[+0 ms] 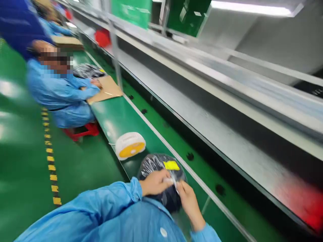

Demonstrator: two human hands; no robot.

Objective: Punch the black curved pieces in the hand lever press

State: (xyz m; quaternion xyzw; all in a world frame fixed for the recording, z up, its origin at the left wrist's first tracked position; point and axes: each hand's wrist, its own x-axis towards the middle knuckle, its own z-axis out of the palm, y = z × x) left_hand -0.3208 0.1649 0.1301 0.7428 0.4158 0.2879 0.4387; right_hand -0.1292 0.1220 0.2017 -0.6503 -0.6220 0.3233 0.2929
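A round black bundle wrapped in clear plastic (148,164) lies on the green bench close to my body, with a yellow label (172,165) on its top. My left hand (156,182) rests over the bundle, its thumb and fingers closed on a whitish, gathered piece of the clear plastic. From the other side, my right hand (188,198) pinches the same piece between thumb and fingers. Motion blur hides the finer detail at the fingertips. Just beyond the bundle stands a white rounded object with a yellow face (131,146), at the bench's left edge.
Farther along the green bench (118,116), a person in blue (60,90) sits on a red stool (83,131), working over a cardboard sheet (108,88). Another plastic-wrapped black bundle (87,70) lies there. A long metal shelf (202,117) runs along the right side.
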